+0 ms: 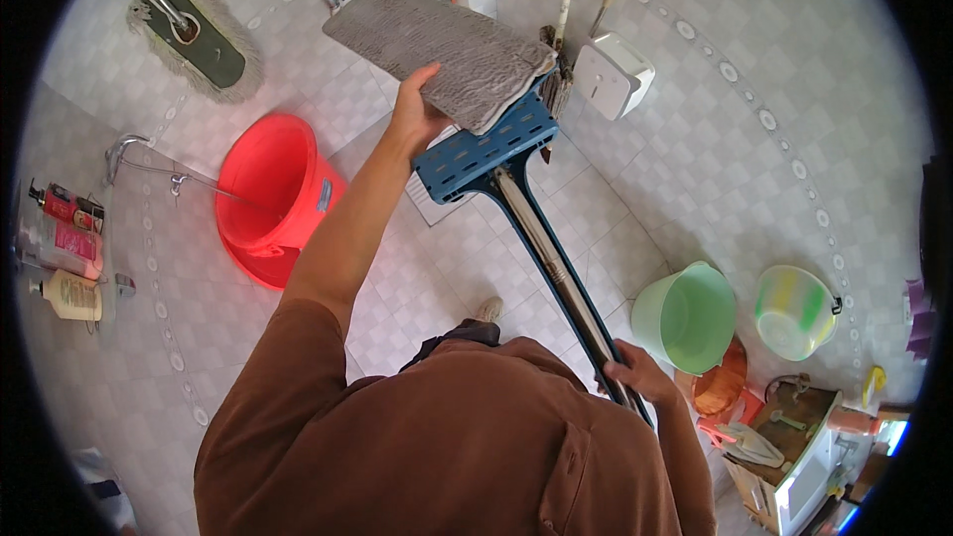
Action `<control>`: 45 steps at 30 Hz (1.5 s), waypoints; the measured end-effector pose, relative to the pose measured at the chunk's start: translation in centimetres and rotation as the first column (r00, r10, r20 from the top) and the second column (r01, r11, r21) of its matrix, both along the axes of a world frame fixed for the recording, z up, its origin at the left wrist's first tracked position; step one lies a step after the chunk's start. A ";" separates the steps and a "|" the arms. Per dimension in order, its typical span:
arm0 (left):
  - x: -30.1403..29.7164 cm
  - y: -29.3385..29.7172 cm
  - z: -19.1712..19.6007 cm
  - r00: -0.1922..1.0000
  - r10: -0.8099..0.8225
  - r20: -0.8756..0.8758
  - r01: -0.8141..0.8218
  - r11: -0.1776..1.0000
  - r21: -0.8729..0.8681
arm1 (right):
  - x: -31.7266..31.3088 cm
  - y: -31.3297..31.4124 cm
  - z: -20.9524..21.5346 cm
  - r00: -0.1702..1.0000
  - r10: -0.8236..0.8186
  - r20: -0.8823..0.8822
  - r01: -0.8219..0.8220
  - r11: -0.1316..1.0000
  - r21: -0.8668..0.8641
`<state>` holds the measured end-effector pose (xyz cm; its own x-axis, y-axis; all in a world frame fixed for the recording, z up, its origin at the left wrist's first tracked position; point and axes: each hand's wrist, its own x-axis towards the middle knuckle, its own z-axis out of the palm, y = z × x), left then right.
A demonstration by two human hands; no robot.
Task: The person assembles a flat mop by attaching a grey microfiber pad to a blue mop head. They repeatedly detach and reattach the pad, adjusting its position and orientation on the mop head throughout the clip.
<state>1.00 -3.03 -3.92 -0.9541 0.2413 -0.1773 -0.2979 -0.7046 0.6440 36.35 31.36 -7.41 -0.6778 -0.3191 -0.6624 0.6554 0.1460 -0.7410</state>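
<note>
A flat mop slants across the middle, its grey, ribbed pad (437, 40) raised at the far end. My left hand (417, 111) grips the near edge of that pad, the thumb lying over its face and the other fingers hidden beneath. Next to the pad sits the mop's slotted blue squeezer head (486, 149), which joins a long blue and silver mop handle (554, 263). Low on this handle, close to my body, my right hand (640, 374) is wrapped round it.
A red bucket (268, 179) stands at the left below a tap hose. A string mop (199, 30) leans far left. Bottles (74, 296) line a left shelf. At right are a green bucket (685, 318), a patterned bucket (794, 313) and a cluttered cabinet (794, 447). A white bin (613, 74) stands beyond.
</note>
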 end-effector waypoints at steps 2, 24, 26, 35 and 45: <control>0.6 1.1 1.0 1.000 -0.012 0.025 0.013 0.999 -0.035 | -2.2 -1.3 -0.1 0.998 -0.048 0.044 0.059 0.948 -0.312; -1.3 2.7 0.3 0.991 -0.069 0.112 0.077 0.995 -0.066 | -8.5 -6.9 5.2 0.995 -0.084 0.050 0.085 0.996 -0.019; -1.0 2.8 0.7 0.991 -0.076 0.109 0.084 0.994 -0.071 | -8.4 -6.7 4.7 0.997 -0.074 0.009 0.075 0.997 -0.020; 1.3 3.0 3.0 0.993 -0.089 0.079 0.093 0.994 -0.048 | -8.9 -7.0 4.4 0.992 -0.008 -0.125 0.019 0.995 0.093; 0.6 3.2 2.7 0.979 -0.127 0.162 0.146 0.983 -0.113 | -9.9 -6.7 3.4 0.963 0.079 -0.258 -0.032 0.983 0.181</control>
